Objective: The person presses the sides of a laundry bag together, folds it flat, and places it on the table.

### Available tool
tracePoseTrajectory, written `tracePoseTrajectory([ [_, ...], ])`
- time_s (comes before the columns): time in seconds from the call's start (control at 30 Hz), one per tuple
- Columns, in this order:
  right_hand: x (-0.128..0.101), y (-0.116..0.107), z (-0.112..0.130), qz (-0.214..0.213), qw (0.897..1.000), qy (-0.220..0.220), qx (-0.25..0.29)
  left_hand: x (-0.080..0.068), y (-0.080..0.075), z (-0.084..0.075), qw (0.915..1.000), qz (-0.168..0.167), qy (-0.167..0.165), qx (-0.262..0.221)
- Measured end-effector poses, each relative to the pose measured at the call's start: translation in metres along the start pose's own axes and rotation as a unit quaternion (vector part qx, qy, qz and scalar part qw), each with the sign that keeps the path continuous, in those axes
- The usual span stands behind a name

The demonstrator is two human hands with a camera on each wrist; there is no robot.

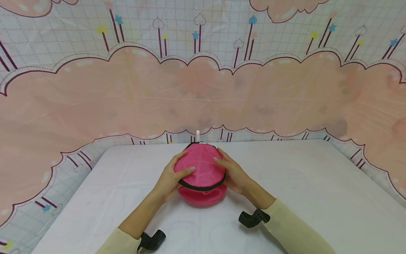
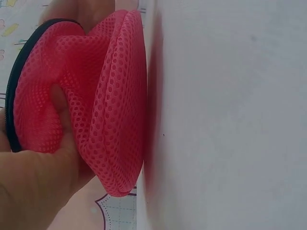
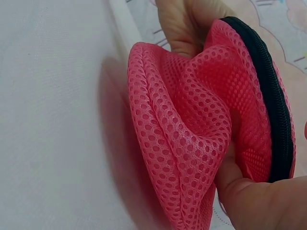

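Observation:
A pink mesh zip pouch (image 1: 203, 165), round and soft, stands near the middle of the white table, its lower part slightly squashed. A black zipper (image 3: 273, 105) runs around its upper edge. My left hand (image 1: 172, 176) grips the pouch from the left, thumb across the top face; in the left wrist view a finger dents the mesh side (image 2: 81, 86). From the right, my right hand (image 1: 233, 173) holds it in the same way, with a finger pressed into the folded mesh in the right wrist view. What lies inside the pouch cannot be seen.
The white table (image 1: 304, 183) spreads to both sides, with a patterned cloth backdrop (image 1: 203, 95) behind it. A small white upright piece (image 1: 198, 135) shows just behind the pouch. Black wrist devices (image 1: 253, 218) sit at both sleeve cuffs.

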State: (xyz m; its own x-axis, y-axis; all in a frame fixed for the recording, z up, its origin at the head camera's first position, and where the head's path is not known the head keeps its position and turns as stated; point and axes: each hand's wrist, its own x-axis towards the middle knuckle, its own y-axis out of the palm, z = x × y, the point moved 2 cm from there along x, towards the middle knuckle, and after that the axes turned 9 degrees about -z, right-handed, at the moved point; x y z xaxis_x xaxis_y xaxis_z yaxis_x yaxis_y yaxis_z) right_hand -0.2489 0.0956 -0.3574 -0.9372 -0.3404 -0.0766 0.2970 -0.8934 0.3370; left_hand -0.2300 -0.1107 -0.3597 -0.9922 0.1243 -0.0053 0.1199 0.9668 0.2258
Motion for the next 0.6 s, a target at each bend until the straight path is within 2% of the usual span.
tracePoseTrajectory([
  [0.33,-0.0002,0.0020,-0.0006,-0.007,1.000,0.007,0.025,0.0023,-0.0014,0.0007,0.9994,0.001,-0.020,-0.028],
  [0.6,0.0008,0.0023,0.0012,0.010,1.000,0.013,0.014,0.0054,-0.0027,0.0004,0.9993,0.005,-0.013,-0.035],
])
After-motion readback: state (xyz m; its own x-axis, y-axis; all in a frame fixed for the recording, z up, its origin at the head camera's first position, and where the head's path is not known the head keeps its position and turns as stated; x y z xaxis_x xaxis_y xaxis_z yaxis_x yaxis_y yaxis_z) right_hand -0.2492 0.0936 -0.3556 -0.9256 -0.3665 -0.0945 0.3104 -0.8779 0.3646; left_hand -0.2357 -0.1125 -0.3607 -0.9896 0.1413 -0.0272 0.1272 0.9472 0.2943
